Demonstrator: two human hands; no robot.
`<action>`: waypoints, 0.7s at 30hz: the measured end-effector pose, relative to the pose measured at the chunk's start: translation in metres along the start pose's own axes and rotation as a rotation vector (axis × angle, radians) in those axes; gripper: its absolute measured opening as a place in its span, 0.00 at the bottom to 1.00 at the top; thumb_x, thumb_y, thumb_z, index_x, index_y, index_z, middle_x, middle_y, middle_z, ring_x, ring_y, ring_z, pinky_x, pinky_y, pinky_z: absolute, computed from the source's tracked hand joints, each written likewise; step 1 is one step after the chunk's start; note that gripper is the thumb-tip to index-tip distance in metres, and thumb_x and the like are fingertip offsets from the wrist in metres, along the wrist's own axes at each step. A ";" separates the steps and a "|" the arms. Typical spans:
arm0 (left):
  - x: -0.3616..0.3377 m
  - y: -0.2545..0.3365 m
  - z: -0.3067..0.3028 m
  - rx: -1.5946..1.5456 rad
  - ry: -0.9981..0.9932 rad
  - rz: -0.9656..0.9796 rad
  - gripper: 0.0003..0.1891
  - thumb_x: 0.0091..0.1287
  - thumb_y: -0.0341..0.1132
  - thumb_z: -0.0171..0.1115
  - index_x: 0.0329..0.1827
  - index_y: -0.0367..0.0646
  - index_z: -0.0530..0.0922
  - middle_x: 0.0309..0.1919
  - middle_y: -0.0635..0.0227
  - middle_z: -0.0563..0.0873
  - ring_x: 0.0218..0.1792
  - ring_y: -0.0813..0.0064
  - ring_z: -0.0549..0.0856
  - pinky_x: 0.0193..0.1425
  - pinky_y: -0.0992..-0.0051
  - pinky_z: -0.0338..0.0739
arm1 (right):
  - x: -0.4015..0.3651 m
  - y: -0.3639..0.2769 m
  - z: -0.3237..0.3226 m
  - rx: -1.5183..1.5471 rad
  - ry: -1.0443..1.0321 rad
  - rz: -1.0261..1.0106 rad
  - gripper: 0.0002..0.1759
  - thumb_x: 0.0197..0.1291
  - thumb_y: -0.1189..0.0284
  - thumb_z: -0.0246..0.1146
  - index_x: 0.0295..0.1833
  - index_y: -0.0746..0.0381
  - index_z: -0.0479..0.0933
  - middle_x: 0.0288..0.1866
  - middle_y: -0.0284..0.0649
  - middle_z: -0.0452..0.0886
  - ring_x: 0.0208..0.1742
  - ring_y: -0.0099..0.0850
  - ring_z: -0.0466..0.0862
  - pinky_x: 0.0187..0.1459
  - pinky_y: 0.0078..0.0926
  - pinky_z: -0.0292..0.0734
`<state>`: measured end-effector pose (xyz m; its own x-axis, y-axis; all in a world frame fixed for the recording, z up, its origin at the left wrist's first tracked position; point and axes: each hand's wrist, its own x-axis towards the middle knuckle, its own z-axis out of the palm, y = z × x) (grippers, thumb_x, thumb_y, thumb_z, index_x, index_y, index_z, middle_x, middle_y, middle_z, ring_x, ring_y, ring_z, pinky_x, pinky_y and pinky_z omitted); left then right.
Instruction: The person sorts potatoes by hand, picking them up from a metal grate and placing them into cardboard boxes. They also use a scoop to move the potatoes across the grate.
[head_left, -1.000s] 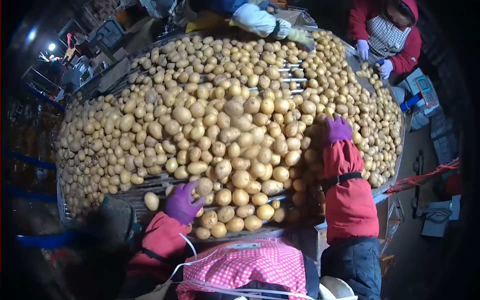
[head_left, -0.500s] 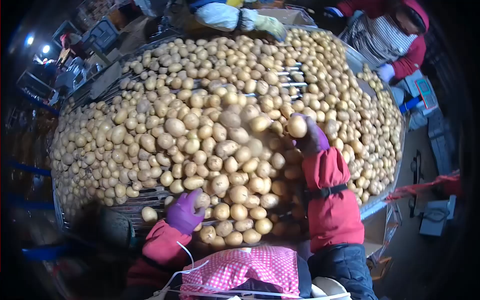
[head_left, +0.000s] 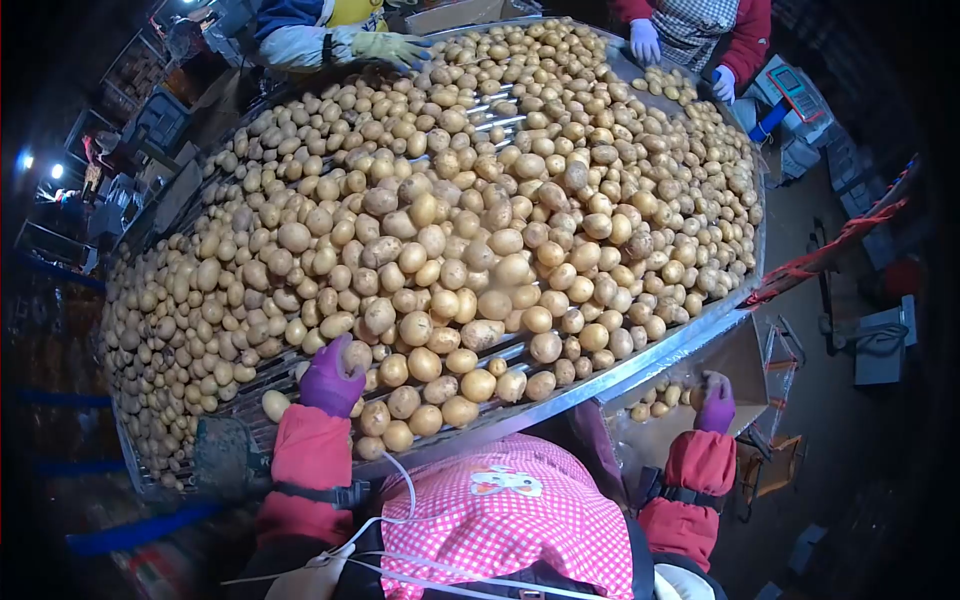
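Many pale, roundish potatoes [head_left: 430, 240] cover a wide slatted table with a metal rim [head_left: 640, 372]. My left hand [head_left: 330, 380], in a purple glove, is at the table's near left edge, its fingers curled against a potato [head_left: 357, 354]. Off the table to the right, my right hand [head_left: 716, 404], also purple-gloved, is low over an open cardboard box [head_left: 740, 372]. A potato [head_left: 697, 397] shows within its curved fingers. Several more potatoes [head_left: 655, 402] lie inside that box, beside the hand.
Across the table, a co-worker's gloved hand [head_left: 392, 47] rests by the potatoes. Another co-worker's gloved hands [head_left: 645, 42] are at the far right, near a scale with a display [head_left: 793, 90]. Red cord [head_left: 830, 252] stretches from the right rim. Bare slats [head_left: 497, 120] show mid-table.
My right hand has moved from above the heap, with a potato, down and right to the box. My left hand has shifted slightly left and up. The view has turned.
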<state>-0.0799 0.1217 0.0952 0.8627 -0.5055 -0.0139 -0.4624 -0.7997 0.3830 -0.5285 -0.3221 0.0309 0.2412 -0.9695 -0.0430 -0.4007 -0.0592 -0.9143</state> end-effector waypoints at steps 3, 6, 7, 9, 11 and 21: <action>-0.002 0.007 0.001 -0.008 0.012 -0.052 0.31 0.56 0.37 0.71 0.66 0.48 0.76 0.53 0.53 0.82 0.51 0.54 0.85 0.54 0.61 0.82 | 0.003 -0.033 0.026 -0.236 0.069 -0.349 0.15 0.65 0.70 0.63 0.55 0.64 0.79 0.54 0.43 0.82 0.56 0.37 0.82 0.60 0.35 0.76; -0.009 -0.003 0.009 0.010 0.076 0.001 0.32 0.55 0.38 0.72 0.66 0.49 0.75 0.53 0.54 0.82 0.51 0.53 0.84 0.54 0.59 0.81 | -0.013 -0.115 0.123 -0.177 -0.103 -0.532 0.18 0.59 0.74 0.66 0.56 0.62 0.80 0.62 0.47 0.80 0.65 0.43 0.78 0.67 0.40 0.71; -0.011 -0.004 0.010 0.017 0.108 0.031 0.32 0.55 0.38 0.72 0.66 0.49 0.75 0.53 0.54 0.82 0.51 0.53 0.84 0.54 0.59 0.81 | -0.008 -0.131 0.151 -0.252 -0.151 -0.699 0.21 0.56 0.76 0.67 0.58 0.61 0.80 0.63 0.47 0.79 0.66 0.45 0.77 0.67 0.42 0.71; -0.018 0.006 -0.003 -0.071 0.041 -0.028 0.31 0.56 0.37 0.72 0.66 0.49 0.76 0.50 0.55 0.84 0.48 0.55 0.85 0.51 0.61 0.82 | 0.025 -0.153 0.194 -0.447 -0.179 -0.959 0.27 0.51 0.77 0.69 0.61 0.56 0.78 0.65 0.47 0.78 0.65 0.47 0.77 0.66 0.44 0.73; -0.027 0.008 -0.022 -0.225 -0.043 -0.138 0.29 0.57 0.36 0.72 0.65 0.48 0.77 0.48 0.55 0.85 0.46 0.58 0.87 0.49 0.63 0.83 | 0.069 -0.164 0.230 -0.746 -0.132 -1.027 0.33 0.47 0.76 0.70 0.64 0.50 0.77 0.66 0.47 0.77 0.66 0.49 0.77 0.66 0.46 0.73; -0.025 -0.046 -0.019 -0.401 0.258 0.010 0.25 0.65 0.24 0.66 0.67 0.37 0.75 0.54 0.58 0.86 0.50 0.71 0.86 0.54 0.72 0.82 | 0.132 -0.166 0.248 0.247 -0.691 -0.271 0.39 0.51 0.72 0.76 0.69 0.65 0.69 0.59 0.39 0.79 0.57 0.30 0.80 0.55 0.28 0.79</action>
<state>-0.0766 0.1772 0.0960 0.9049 -0.3749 0.2014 -0.3987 -0.5813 0.7093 -0.2114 -0.3817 0.0772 0.8305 -0.5563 0.0274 -0.0608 -0.1395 -0.9884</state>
